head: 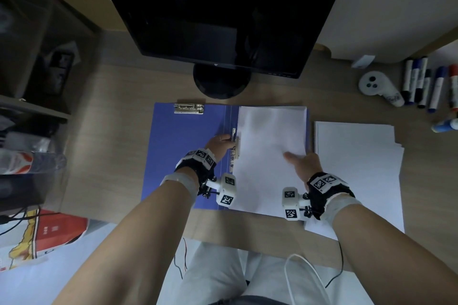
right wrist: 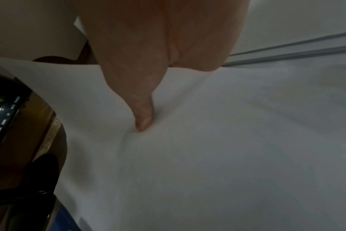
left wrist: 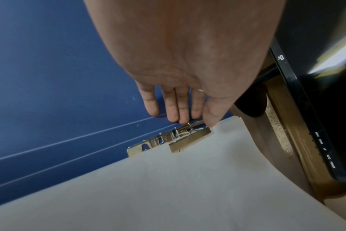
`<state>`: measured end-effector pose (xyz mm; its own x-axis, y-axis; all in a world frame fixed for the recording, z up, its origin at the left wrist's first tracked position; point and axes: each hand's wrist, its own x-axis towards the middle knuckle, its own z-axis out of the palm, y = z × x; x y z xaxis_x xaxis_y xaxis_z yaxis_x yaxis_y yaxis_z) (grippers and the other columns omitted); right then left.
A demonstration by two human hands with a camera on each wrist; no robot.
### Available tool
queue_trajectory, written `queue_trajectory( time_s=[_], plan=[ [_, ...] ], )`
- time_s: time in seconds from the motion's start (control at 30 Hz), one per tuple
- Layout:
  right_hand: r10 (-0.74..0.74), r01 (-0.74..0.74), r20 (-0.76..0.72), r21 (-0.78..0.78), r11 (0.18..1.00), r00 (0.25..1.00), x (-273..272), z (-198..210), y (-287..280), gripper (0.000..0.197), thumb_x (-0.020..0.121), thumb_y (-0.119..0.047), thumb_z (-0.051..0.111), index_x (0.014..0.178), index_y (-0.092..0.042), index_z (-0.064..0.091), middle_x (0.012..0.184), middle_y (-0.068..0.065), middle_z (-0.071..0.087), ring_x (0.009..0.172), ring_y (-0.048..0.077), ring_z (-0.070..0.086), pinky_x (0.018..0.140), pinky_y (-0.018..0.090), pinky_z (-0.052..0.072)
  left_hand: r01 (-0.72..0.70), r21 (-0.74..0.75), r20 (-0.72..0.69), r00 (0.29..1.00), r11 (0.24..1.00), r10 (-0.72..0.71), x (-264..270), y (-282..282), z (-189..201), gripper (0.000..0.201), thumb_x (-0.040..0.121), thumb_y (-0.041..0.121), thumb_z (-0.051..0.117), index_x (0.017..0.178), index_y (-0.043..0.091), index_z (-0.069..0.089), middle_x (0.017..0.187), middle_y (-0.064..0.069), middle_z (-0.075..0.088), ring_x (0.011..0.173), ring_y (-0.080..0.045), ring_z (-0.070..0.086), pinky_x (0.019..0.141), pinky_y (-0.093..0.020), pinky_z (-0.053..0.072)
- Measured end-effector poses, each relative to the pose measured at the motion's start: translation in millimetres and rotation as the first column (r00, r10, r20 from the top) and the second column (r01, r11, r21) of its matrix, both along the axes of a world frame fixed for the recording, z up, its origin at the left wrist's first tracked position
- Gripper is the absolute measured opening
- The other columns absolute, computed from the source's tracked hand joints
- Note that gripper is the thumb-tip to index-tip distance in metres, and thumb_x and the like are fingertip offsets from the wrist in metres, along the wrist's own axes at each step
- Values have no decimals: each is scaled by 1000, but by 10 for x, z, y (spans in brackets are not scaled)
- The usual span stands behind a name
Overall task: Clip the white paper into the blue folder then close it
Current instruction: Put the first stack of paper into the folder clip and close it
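While the smooth white paper (head: pixel 270 146) lay in the matte blue folder (head: pixel 188 146), the left hand (head: pixel 219 140) fingered the metal clip (left wrist: pixel 168 140) and the right hand (head: pixel 306 163) pinched the sheet.

The white paper (head: pixel 270 156) hides the right hand's (head: pixel 306 163) fingers.

Folder (head: pixel 183 146) lies open on bench (head: pixel 111 131), before monitor (head: pixel 223 7). Paper (head: pixel 270 146) on folder's right half; paper stack (head: pixel 357 168) just right; markers (head: pixel 421 84) far right.
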<state>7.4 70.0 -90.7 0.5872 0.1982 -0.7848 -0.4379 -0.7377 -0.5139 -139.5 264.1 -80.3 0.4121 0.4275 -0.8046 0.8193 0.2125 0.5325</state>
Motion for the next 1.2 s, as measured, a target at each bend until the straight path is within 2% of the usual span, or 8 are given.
queue_trajectory(
  time_s=[0.13,0.23,0.33,0.5,0.63,0.8,1.0,1.2],
  plan=[
    [25,-24,32,-26,999,999,18,-46,80,67,87,-26,72,133,15,45,108,17,57,108,31,57,86,33,41,56,-22,-73,996,998,-58,-17,40,-60,40,93,11,51,133,7,53,142,-12,49,127,-31,49,99,-37,44],
    [81,-77,57,-66,995,995,46,-95,95,59,84,-29,73,120,14,56,91,12,60,87,23,56,75,32,42,46,-12,-109,993,999,-47,43,78,-87,59,90,-1,44,146,17,39,152,-17,37,132,-39,46,83,-36,51],
    [92,-84,99,-79,993,991,47,-113,101,52,79,-30,77,117,5,63,108,15,70,92,27,63,78,32,47,43,11,-80,996,999,-42,93,89,-127,59,92,-5,34,142,24,44,147,-23,42,124,-42,52,66,-31,52],
    [111,-86,152,-161,983,982,-32,-15,173,73,78,-25,78,137,-3,40,125,16,60,110,36,60,82,36,47,-31,84,-55,998,996,36,69,81,-128,51,91,-4,32,129,19,59,103,-16,59,58,-15,47,44,-19,39],
    [73,-28,201,-216,976,977,-89,10,224,70,81,-12,74,135,0,31,128,21,56,111,38,59,77,32,42,-235,-26,-53,971,972,234,-19,94,-70,30,94,16,48,115,2,65,73,1,50,56,-7,38,47,-15,34],
    [169,-95,176,-364,927,970,-168,20,244,89,76,-27,77,143,0,25,146,20,38,133,39,40,105,49,40,-272,-214,-49,962,938,267,-174,11,38,22,90,27,59,71,17,57,67,-1,46,57,-13,41,51,-23,34],
    [247,-142,224,-399,906,943,-182,184,373,94,77,-34,74,149,-6,21,153,14,23,138,34,25,108,48,30,-336,-223,17,937,915,348,-385,-127,34,38,91,12,61,128,14,54,76,-4,59,62,-15,53,52,-23,38],
    [405,-403,54,-47,914,913,-505,198,717,31,80,-37,73,99,-14,65,101,5,69,89,23,64,88,41,54,-250,-166,-3,967,954,253,-644,-145,13,40,90,19,61,129,11,56,77,-5,60,64,-14,54,51,-22,40]
  ],
)
